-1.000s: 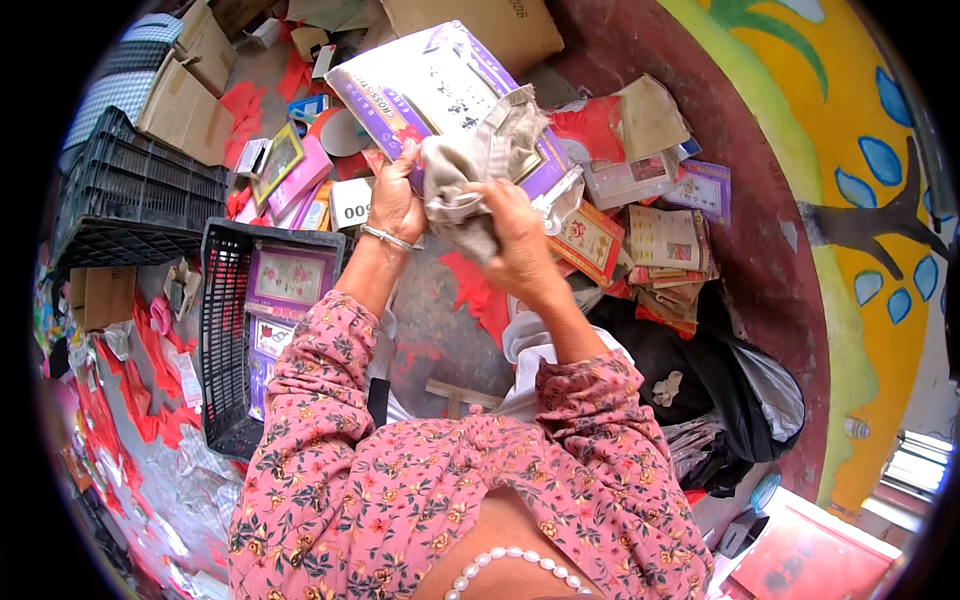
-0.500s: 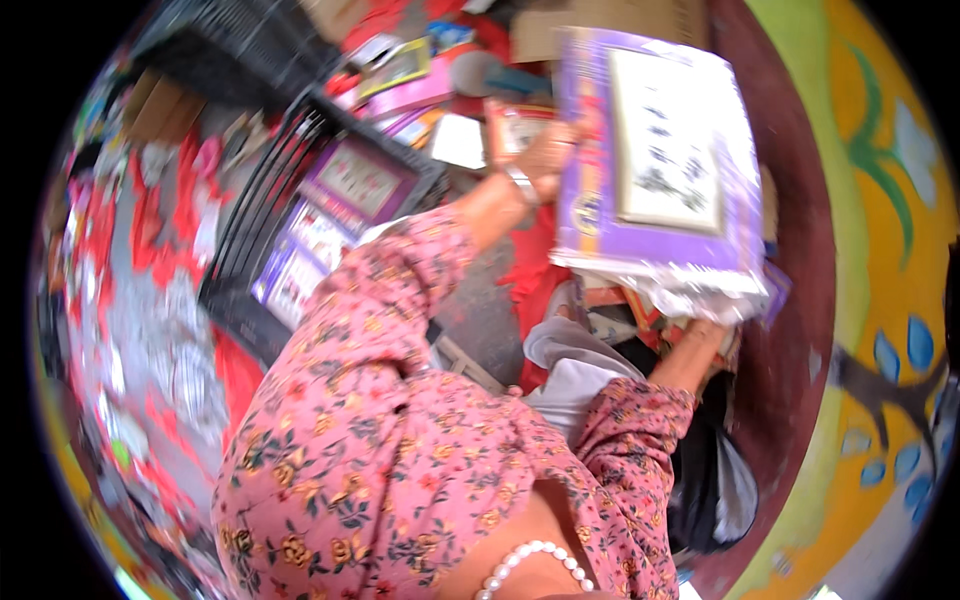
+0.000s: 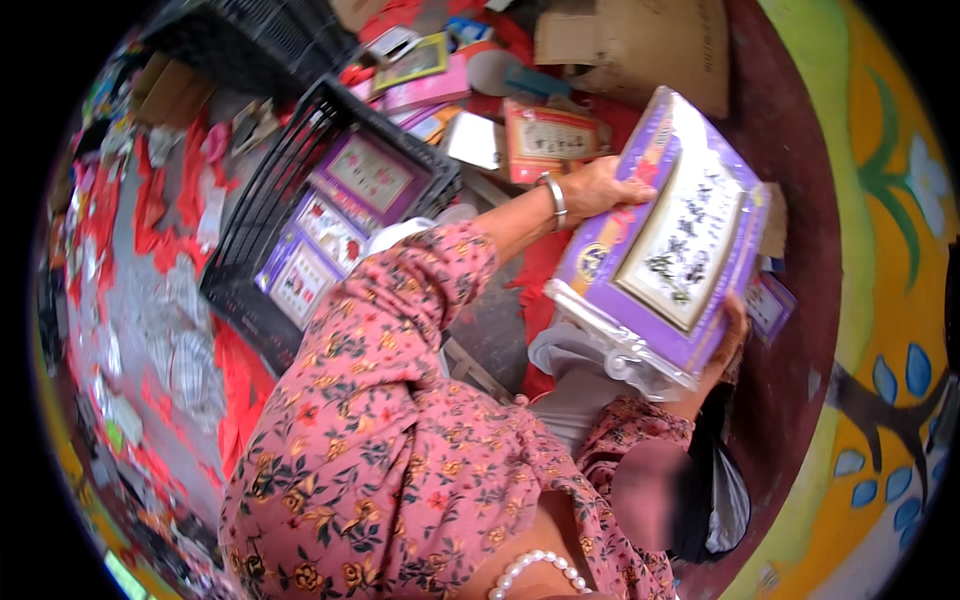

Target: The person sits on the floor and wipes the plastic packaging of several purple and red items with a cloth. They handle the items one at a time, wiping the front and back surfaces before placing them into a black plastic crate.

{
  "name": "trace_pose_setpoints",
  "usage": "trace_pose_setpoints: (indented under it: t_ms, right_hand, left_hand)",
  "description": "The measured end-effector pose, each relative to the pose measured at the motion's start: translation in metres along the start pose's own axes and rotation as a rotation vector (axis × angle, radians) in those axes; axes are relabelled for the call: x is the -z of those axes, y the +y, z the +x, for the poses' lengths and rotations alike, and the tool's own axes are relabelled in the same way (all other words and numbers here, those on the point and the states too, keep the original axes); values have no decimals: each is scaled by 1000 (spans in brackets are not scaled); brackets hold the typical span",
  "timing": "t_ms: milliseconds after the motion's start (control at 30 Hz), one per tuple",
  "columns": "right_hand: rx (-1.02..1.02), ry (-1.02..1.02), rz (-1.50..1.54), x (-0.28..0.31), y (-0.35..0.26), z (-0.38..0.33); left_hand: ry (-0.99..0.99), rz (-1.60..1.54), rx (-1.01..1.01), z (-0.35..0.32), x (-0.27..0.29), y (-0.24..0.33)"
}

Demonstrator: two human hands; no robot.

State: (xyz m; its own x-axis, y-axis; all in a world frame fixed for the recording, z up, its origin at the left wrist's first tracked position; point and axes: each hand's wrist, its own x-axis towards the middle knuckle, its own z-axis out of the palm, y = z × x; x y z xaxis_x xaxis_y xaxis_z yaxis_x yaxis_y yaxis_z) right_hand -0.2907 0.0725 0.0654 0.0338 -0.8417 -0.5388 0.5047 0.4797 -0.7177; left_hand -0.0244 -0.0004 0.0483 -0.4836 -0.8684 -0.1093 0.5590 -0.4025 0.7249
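A flat purple packet (image 3: pixel 640 290) in clear plastic, its front bearing a framed picture with dark characters and leaves, is tilted between my hands. My left hand (image 3: pixel 603 188), with a silver bracelet at the wrist, grips its upper left edge, thumb on the front. At the lower right, my right hand (image 3: pixel 732 335) holds the edge, fingers partly hidden behind the packet. The plastic sleeve's loose end (image 3: pixel 625 362) hangs crumpled along the lower edge. Left of my arm, a black plastic crate (image 3: pixel 235 300) contains several similar purple packets (image 3: pixel 365 178) with flower pictures.
A cardboard box (image 3: pixel 660 50) stands at the far right. Near it lies an orange packet (image 3: pixel 550 140) among mixed boxes. Another dark crate (image 3: pixel 250 50) is at the far left. Red and clear plastic scraps (image 3: pixel 180 310) litter the floor. A painted wall (image 3: pixel 890 300) curves along the right.
The packet has come down nearer to me and tilted, its top leaning right. My right hand has shifted from beneath its bottom end up to its right edge. My left hand keeps its grip.
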Motion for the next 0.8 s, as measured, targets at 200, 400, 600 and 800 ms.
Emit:
trace_pose_setpoints:
  t_ms: [200, 400, 600, 800]
  right_hand:
    - [59, -6, 34, -30, -26, 0]
    - [662, 295, -1098, -69, -5, 15]
    - [824, 141, -1563, -120, 50, 9]
    - [1137, 5, -1575, -127, 52, 5]
  left_hand:
    - [292, 709, -29, 29, 30, -49]
    - [65, 484, 186, 11, 8, -34]
    - [-42, 145, 130, 17, 1, -62]
    - [198, -156, 179, 2, -23, -26]
